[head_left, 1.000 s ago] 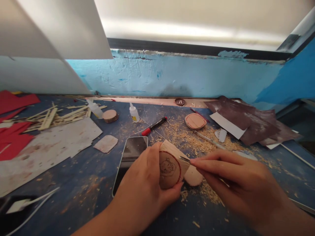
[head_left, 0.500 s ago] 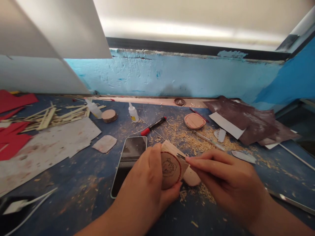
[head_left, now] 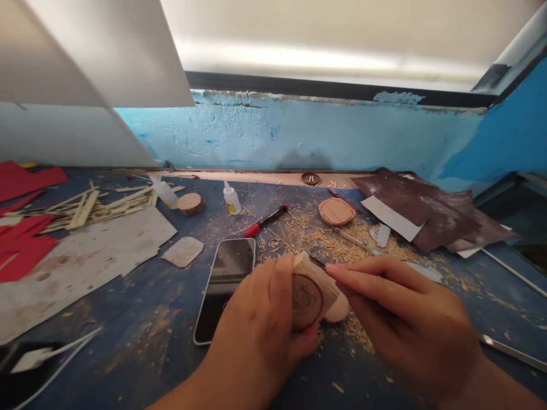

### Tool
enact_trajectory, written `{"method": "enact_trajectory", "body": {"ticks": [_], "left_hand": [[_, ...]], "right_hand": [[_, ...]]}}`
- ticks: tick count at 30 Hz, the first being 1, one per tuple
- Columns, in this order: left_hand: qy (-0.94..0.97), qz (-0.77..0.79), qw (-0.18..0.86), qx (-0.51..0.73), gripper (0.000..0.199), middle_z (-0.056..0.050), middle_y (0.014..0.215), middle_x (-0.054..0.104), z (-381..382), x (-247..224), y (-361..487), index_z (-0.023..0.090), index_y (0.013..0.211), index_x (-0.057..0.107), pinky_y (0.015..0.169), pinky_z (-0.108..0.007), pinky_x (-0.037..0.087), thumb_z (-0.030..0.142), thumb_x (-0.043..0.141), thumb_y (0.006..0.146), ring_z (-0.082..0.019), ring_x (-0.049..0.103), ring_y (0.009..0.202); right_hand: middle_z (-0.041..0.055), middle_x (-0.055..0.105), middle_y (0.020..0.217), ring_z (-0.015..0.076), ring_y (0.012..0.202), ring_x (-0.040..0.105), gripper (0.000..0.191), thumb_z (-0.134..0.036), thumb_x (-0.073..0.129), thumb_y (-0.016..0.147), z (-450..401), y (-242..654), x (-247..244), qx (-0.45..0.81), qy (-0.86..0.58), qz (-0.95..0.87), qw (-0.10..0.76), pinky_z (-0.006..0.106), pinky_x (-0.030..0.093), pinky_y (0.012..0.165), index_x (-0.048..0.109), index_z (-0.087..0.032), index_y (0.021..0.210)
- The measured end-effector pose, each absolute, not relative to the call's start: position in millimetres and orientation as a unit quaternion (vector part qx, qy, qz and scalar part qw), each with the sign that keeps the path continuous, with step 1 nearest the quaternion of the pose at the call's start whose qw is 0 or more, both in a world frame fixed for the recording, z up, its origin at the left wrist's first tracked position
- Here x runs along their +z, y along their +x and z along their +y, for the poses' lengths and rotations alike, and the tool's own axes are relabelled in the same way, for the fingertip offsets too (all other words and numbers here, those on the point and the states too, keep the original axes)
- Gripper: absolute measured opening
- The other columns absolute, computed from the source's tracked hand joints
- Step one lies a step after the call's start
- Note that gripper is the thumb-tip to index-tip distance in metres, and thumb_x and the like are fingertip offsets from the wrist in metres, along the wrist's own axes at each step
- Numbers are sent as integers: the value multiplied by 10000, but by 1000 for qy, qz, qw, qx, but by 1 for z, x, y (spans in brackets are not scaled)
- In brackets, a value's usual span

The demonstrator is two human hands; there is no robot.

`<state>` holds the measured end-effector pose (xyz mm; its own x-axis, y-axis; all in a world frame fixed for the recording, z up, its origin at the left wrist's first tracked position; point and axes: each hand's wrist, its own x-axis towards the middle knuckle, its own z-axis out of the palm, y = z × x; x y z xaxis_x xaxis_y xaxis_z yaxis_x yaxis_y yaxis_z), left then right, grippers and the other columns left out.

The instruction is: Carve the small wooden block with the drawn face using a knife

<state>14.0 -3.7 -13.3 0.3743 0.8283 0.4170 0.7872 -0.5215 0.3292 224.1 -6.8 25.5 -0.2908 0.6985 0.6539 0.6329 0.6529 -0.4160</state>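
A wooden block (head_left: 306, 299) with a red-brown circle and a small drawing on its face is gripped by my left hand (head_left: 260, 319), the fingers wrapped over its left side. My right hand (head_left: 405, 307) pinches a thin dark tool (head_left: 317, 262), whose tip meets the block's upper edge; its rear part is hidden in the fingers. Behind the block, a pale round wooden piece (head_left: 338, 309) lies on the table among shavings. A phone (head_left: 226, 285) lies flat just left of my left hand.
Farther back are a red-capped marker (head_left: 267, 220), glue bottles (head_left: 231, 197), a wooden disc (head_left: 190, 203) and a red-outlined wooden disc (head_left: 337, 211). Brown sandpaper sheets (head_left: 397, 199) lie right. Wooden sticks (head_left: 85, 209) and red sheets (head_left: 25, 245) lie left. A metal blade (head_left: 513, 350) lies right of my right hand.
The block has shifted slightly right and turned, so its drawn face is seen at a different tilt. Both hands have moved a little right with it, and the tool tip stays at its edge.
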Motion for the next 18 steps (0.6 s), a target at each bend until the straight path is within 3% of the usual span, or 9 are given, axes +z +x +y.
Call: {"method": "enact_trajectory", "body": {"ticks": [4, 11, 18], "left_hand": [[802, 526, 93, 268, 772, -143, 1147, 663, 3, -14, 9, 181, 1391, 359, 844, -519, 633, 297, 777, 753, -336, 711, 1017], [807, 512, 95, 279, 746, -140, 1147, 653, 1, -14, 9, 185, 1401, 348, 843, -523, 627, 281, 758, 785, -329, 703, 1023], [833, 474, 84, 273, 758, -132, 1116, 656, 1, -16, 11, 192, 1409, 319, 862, -562, 624, 236, 738, 779, -338, 695, 1006]], "right_hand": [[38, 772, 1063, 88, 950, 755, 329, -53, 656, 938, -6, 226, 22, 72, -408, -818, 399, 122, 604, 883, 765, -192, 1216], [40, 757, 1099, 83, 988, 749, 369, -29, 637, 942, -5, 225, 17, 91, -402, -824, 389, 128, 595, 910, 735, -200, 1253], [55, 758, 1014, 103, 859, 764, 332, -39, 640, 944, -13, 216, 17, 98, -402, -817, 402, 150, 640, 784, 756, -177, 1222]]}}
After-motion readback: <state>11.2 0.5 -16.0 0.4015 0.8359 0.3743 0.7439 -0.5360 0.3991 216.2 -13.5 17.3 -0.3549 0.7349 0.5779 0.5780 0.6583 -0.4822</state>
